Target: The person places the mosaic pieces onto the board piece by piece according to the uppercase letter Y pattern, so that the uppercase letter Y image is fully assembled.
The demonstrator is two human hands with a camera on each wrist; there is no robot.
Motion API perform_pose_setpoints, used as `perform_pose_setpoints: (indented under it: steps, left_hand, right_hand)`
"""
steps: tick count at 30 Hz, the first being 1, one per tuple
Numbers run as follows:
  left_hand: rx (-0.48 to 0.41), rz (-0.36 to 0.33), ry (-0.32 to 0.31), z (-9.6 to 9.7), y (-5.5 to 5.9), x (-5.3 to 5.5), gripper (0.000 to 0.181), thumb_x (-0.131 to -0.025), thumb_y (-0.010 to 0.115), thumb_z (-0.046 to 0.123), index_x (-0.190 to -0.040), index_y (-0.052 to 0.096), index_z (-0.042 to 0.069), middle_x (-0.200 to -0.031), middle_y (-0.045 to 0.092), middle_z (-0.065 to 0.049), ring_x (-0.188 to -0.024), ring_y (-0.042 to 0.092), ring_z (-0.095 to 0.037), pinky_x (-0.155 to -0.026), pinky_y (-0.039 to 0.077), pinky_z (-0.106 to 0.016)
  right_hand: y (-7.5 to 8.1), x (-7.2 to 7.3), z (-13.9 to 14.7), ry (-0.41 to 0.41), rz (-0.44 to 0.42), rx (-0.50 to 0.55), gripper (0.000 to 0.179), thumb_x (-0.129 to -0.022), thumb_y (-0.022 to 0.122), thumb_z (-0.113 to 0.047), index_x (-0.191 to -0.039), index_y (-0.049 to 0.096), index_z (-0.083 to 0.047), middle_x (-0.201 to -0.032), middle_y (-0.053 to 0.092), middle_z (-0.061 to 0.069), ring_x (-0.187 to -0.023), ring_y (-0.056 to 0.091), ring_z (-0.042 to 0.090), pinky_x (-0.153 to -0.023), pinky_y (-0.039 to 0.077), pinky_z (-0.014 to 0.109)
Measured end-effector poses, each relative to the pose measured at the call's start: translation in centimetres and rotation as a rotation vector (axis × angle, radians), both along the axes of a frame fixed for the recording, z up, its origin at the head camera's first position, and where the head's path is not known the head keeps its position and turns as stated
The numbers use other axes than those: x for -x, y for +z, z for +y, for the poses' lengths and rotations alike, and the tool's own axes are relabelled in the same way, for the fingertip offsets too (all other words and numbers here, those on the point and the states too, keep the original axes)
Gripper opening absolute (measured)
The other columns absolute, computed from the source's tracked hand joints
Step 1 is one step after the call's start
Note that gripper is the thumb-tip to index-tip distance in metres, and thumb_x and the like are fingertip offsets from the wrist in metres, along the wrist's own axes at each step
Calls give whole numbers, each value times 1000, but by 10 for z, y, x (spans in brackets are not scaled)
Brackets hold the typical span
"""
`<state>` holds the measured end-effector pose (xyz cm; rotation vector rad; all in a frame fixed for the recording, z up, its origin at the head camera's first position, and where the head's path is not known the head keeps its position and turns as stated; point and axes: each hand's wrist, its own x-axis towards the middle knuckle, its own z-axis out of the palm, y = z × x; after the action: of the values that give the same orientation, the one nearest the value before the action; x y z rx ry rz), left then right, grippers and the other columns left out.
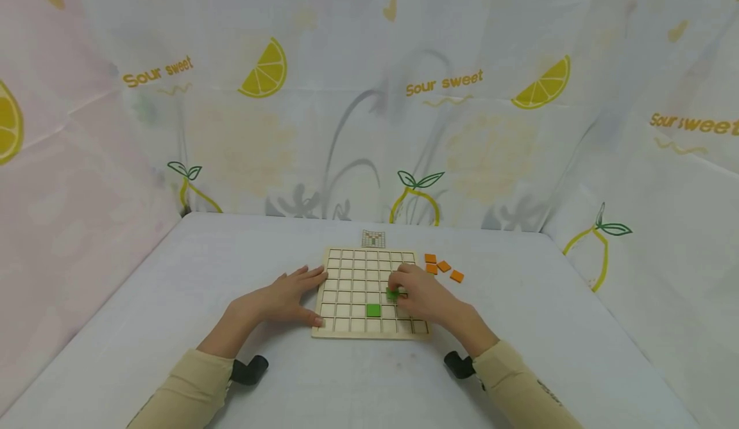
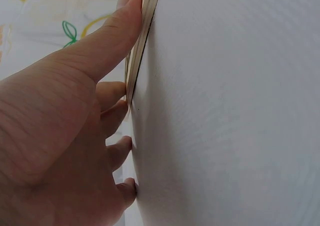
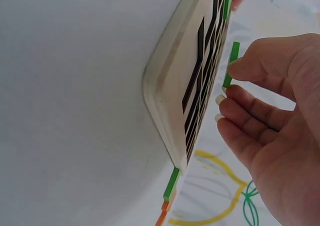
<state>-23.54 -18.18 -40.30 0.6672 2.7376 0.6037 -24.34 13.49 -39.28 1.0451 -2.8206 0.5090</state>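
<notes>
A wooden grid board [image 1: 351,274] lies flat on the white table. My left hand [image 1: 284,299] rests against its left edge, fingers spread, the thumb near the front corner. The left wrist view shows that thumb [image 2: 117,33] touching the board's side. Over the right half of the grid, my right hand [image 1: 428,295] pinches a green square tile [image 1: 392,294]. This tile [image 3: 232,66] stands a little off the board in the right wrist view. Another green tile [image 1: 373,310] sits in a cell near the front of the grid.
Several orange tiles [image 1: 443,266] lie beside the board's right far corner. A further green tile [image 3: 171,185] shows near them in the right wrist view. Behind the board is a small patterned grid card [image 1: 373,239]. A printed curtain [image 1: 358,134] hangs past the table's back edge.
</notes>
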Motion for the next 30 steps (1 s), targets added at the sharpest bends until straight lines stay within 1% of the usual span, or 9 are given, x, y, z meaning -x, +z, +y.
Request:
perform_pose_setpoints:
  steps: [2, 10, 16, 20, 23, 30]
  left_hand:
    - [3, 1, -1, 0, 0, 0, 104, -78, 77, 57, -157, 29, 9, -166, 24, -10, -154, 13, -43, -119, 10, -69]
    - [-13, -3, -8, 2, 3, -2, 103, -78, 78, 53, -156, 30, 7, -165, 24, -13, -153, 14, -45, -118, 11, -70]
    - [-10, 2, -9, 2, 2, -2, 104, -78, 78, 54, -156, 29, 7, -165, 24, -12, -153, 14, -44, -118, 11, -70]
    - [-4, 4, -10, 2, 0, -1, 105, -78, 77, 56, -157, 29, 8, -166, 24, -12, -153, 13, -44, -119, 10, -70]
    - [0, 8, -8, 1, -1, 0, 105, -78, 77, 57, -157, 29, 8, -165, 24, -13, -153, 13, -45, -118, 11, -70]
    - [0, 0, 5, 0, -2, 2, 105, -77, 78, 57, -157, 29, 10, -166, 23, -10, -154, 12, -42, -119, 10, -69]
  right_hand:
    - [0, 0, -2, 5, 10, -6, 18, -82, 66, 0, -92, 66, -15, -92, 57, -4, -84, 50, 10, -74, 48, 27]
    - [-1, -1, -9, 4, -1, -17, 17, -83, 66, -1, -92, 67, -15, -92, 56, -2, -83, 49, 12, -72, 47, 26]
    - [-4, 1, -16, -12, -50, -25, 19, -83, 64, -2, -94, 68, -16, -93, 57, -5, -85, 49, 12, -76, 47, 27]
    - [-3, 0, -20, 3, -42, -45, 18, -84, 65, -3, -94, 68, -17, -93, 58, -6, -84, 49, 11, -75, 47, 25]
    - [-2, -1, -23, 30, -28, -41, 18, -83, 65, -2, -94, 67, -17, -92, 57, -5, -82, 48, 11, -73, 45, 24]
    - [-2, -1, -27, 58, -13, -37, 17, -82, 67, -2, -93, 68, -15, -90, 58, -3, -79, 48, 11, -72, 45, 24]
